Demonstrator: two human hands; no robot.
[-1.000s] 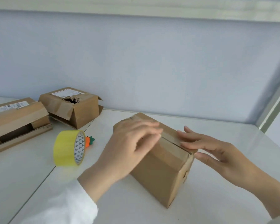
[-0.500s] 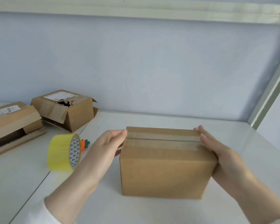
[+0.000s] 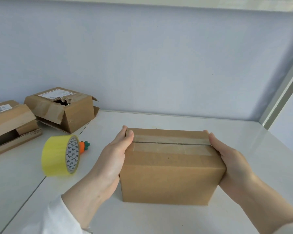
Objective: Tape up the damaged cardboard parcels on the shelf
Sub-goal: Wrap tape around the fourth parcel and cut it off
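Parcel (image 3: 169,168), seam taped, pressed between flat, straight-fingered palms: left hand (image 3: 118,152) at nine o'clock, right hand (image 3: 230,159) at three.

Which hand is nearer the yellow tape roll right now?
Left. The left hand presses the taped box on its left end, the side facing the tape roll; the right hand presses the opposite end, farther away.

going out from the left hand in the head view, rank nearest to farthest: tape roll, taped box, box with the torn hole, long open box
1. the taped box: touching, the left hand presses on its left end.
2. the yellow tape roll: just left of that hand.
3. the torn box: farther back and to the left.
4. the long open box: at the far left edge.
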